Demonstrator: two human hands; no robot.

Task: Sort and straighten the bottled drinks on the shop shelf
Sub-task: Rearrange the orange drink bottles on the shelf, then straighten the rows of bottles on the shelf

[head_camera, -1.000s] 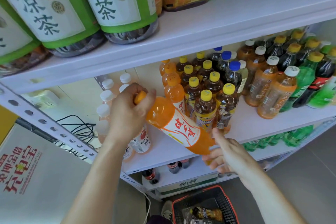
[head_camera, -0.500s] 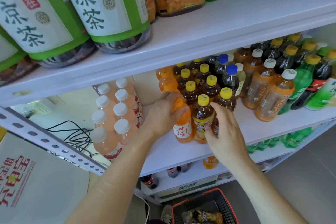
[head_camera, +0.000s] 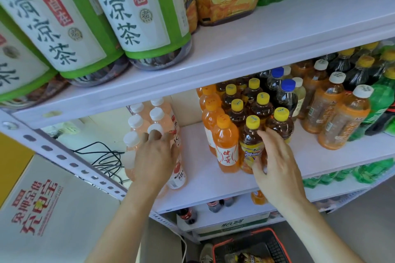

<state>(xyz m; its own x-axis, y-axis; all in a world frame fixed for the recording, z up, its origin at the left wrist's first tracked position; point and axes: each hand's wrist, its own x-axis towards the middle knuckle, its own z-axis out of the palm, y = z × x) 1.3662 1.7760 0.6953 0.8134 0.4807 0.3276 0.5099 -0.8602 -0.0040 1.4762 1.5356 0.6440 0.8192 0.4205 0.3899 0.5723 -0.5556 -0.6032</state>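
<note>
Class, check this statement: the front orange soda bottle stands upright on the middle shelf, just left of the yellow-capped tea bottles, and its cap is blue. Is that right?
Only the cap colour is wrong: the head view shows the cap of the orange soda bottle is orange, not blue. It stands upright on the middle shelf, just left of the yellow-capped tea bottles.

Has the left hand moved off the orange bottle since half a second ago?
Yes. The left hand has gone leftward along the shelf, away from the front orange bottle, and now touches the white-capped pink bottles.
</note>
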